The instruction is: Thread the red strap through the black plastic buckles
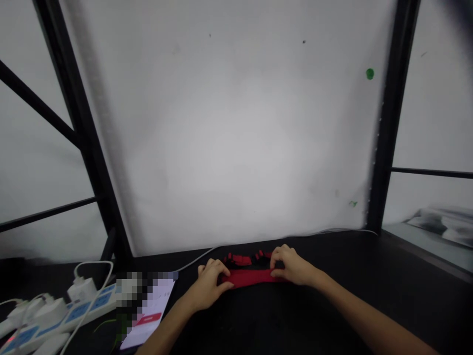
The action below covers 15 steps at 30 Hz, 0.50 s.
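Note:
A flat red fabric band (251, 277) lies across the black tabletop in front of me. Behind it runs a narrower red strap (242, 260) with black buckle-like pieces; whether the two join at the ends is hidden by my fingers. At the band's left end, my left hand (210, 286) has its thumb and fingers closed on the fabric. My right hand (290, 266) pinches the right end, its fingers also close to the strap behind. Between the hands the band is stretched out nearly straight.
To the left, a phone (151, 310) with a lit screen lies beside my left forearm, partly pixelated. White power strips (86, 310) with plugs and cables sit further left. A thin cable (199, 257) runs along the white back panel (236, 148), between black frame posts (388, 118).

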### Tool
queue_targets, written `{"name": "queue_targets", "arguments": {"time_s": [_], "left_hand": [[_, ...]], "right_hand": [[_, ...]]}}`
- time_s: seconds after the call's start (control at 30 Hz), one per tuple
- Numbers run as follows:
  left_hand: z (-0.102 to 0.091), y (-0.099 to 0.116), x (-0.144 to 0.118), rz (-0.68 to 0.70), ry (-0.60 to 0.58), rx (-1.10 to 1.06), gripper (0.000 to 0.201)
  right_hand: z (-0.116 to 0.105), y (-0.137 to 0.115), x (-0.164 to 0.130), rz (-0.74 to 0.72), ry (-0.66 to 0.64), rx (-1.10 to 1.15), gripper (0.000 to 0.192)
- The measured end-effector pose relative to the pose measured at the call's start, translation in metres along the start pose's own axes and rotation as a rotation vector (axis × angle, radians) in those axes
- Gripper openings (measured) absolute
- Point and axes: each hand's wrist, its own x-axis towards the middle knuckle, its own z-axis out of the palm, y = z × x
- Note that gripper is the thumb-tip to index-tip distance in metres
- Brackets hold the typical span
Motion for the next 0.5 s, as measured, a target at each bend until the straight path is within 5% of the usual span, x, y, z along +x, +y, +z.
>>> {"name": "queue_targets", "arguments": {"time_s": [0.13,0.23,0.4,0.5], "left_hand": [[-0.023,-0.005,-0.010,0.013,-0.031,-0.009,0.013],[-0.032,0.000,-0.017,0.004,-0.108,-0.004,0.017],[-0.004,0.038,-0.019,0.129,-0.087,-0.082,0.039],[0.017,0.055,-0.015,0.149,-0.071,-0.090,0.021]], "right_hand": [[-0.006,-0.009,0.002,-0.008,-0.005,0.127,0.009],[0.003,-0.017,0.002,0.082,-0.134,0.366,0.013],[0.033,-0.038,0.004,0.224,-0.158,0.520,0.030],[0.043,-0.048,0.006,0.339,-0.097,0.630,0.039]]}}
